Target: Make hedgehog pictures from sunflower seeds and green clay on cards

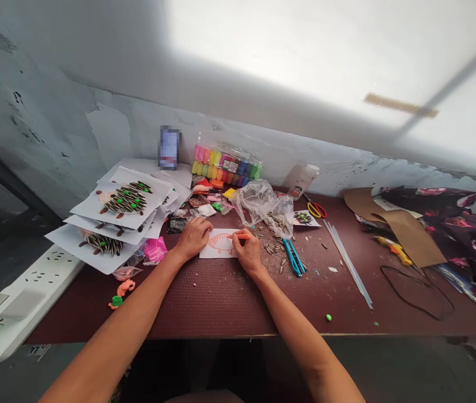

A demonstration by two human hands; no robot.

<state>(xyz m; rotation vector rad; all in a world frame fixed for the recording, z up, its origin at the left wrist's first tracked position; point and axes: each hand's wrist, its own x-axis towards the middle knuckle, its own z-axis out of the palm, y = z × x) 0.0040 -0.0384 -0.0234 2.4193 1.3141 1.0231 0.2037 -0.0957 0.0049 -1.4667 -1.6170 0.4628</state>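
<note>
Just right of the orange marker (pixel 244 236), seeds (pixel 279 223) in a clear bag (pixel 285 205).

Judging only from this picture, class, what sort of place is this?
Probably a craft workspace: white paper with an orange drawing, a transparent plastic pack of multicoloured blocks, and stacked white sheets bearing striped seed-like pieces.

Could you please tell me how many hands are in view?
2: the left hand rests at the left edge of the white paper, and the right hand is at its right side, holding an orange pen. No others show.
</note>
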